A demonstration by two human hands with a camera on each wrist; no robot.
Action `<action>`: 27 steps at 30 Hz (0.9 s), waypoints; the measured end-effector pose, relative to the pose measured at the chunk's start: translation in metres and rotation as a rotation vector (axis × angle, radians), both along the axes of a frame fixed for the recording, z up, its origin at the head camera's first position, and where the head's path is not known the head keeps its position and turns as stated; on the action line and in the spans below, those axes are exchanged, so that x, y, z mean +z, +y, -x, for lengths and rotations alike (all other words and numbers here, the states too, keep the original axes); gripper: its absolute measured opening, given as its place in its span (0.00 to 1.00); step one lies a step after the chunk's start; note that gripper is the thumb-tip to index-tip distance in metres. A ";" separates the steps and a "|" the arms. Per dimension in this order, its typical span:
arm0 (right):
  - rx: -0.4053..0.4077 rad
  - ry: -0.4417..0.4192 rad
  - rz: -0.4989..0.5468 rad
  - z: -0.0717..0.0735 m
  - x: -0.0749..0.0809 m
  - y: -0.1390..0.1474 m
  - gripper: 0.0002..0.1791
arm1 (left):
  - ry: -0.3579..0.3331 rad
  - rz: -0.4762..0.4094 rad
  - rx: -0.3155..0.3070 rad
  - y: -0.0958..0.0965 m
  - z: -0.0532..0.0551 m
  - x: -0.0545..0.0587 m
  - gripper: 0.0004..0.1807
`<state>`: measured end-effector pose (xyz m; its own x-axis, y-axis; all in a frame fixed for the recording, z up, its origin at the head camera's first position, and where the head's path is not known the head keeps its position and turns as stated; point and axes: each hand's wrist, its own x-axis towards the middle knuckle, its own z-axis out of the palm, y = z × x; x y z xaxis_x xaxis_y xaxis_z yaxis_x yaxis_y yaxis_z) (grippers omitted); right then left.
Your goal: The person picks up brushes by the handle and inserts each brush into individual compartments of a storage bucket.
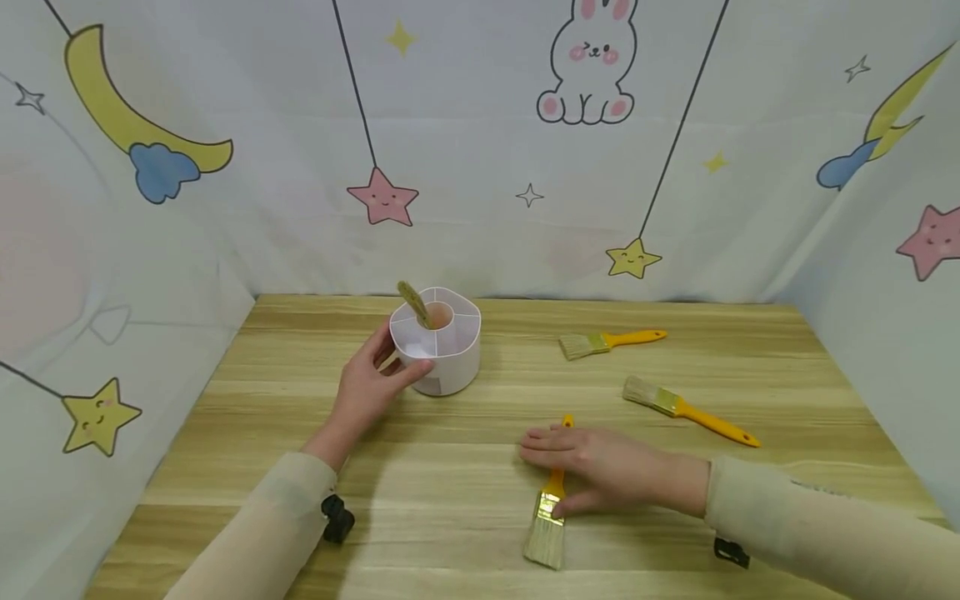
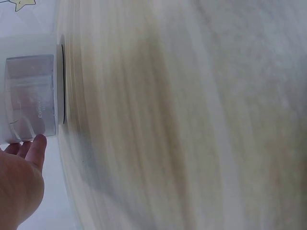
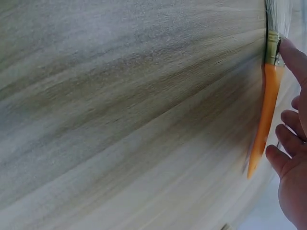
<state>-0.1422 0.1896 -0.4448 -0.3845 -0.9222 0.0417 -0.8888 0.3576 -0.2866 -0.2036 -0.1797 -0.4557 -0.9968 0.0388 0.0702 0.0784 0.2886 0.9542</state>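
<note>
Brush (image 1: 547,527) lies under right hand (image 1: 615,467), fingers loosely extended | left hand (image 1: 367,390) grips holder (image 1: 459,371) | second brush (image 1: 611,340), third brush (image 1: 678,406) beyond

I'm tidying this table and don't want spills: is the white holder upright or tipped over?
Upright. In the head view, the white holder rests base-down on the table, its open top facing up.

From here I see a table (image 1: 420,517) streaked tan and brown. Toward its back edge, the container (image 1: 459,368) is white. The front-edge brush (image 1: 547,532), the back-edge brush (image 1: 604,342) and the right-edge brush (image 1: 678,407) have orange-yellow handles (image 1: 716,423), gold bands (image 1: 665,400) and beige bristles (image 1: 543,548). Behind the back edge, pink and yellow stars (image 1: 382,200) pattern a white curtain (image 1: 465,117).
</note>
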 end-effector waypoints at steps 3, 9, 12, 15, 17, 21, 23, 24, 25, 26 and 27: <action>-0.041 -0.062 -0.014 0.000 -0.002 0.000 0.41 | -0.003 0.000 -0.002 0.000 0.000 0.000 0.54; -0.136 -0.168 -0.016 0.005 -0.003 0.003 0.41 | 0.000 -0.001 -0.001 0.001 0.000 0.000 0.53; -0.178 -0.175 -0.015 0.009 -0.004 0.003 0.41 | 0.001 -0.001 0.002 0.001 0.000 -0.001 0.53; -0.229 -0.174 -0.016 0.013 -0.005 0.002 0.42 | -0.002 -0.004 0.001 0.001 0.000 -0.001 0.54; -0.262 -0.174 -0.013 0.016 -0.006 0.002 0.43 | -0.003 -0.005 0.000 0.000 0.000 -0.001 0.54; -0.302 -0.176 0.004 0.022 -0.008 0.000 0.44 | 0.001 -0.009 0.001 0.000 0.000 -0.002 0.53; -0.315 -0.166 0.009 0.024 -0.009 -0.001 0.44 | 0.004 -0.008 0.001 0.000 0.000 -0.002 0.53; -0.323 -0.160 0.009 0.025 -0.010 -0.001 0.44 | 0.005 -0.009 0.001 0.000 0.000 -0.002 0.53; -0.330 -0.153 0.010 0.026 -0.011 -0.002 0.44 | 0.006 -0.010 0.001 0.001 0.000 -0.002 0.53; -0.339 -0.143 0.012 0.027 -0.011 -0.002 0.44 | 0.005 -0.011 0.001 0.001 0.000 -0.003 0.53; -0.347 -0.133 0.014 0.028 -0.012 -0.002 0.43 | 0.004 -0.010 -0.001 0.000 0.001 -0.003 0.53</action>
<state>-0.1706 0.1873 -0.4570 -0.6774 -0.7354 -0.0177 -0.6697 0.6266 -0.3986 -0.2044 -0.1792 -0.4588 -0.9964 0.0392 0.0747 0.0827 0.2788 0.9568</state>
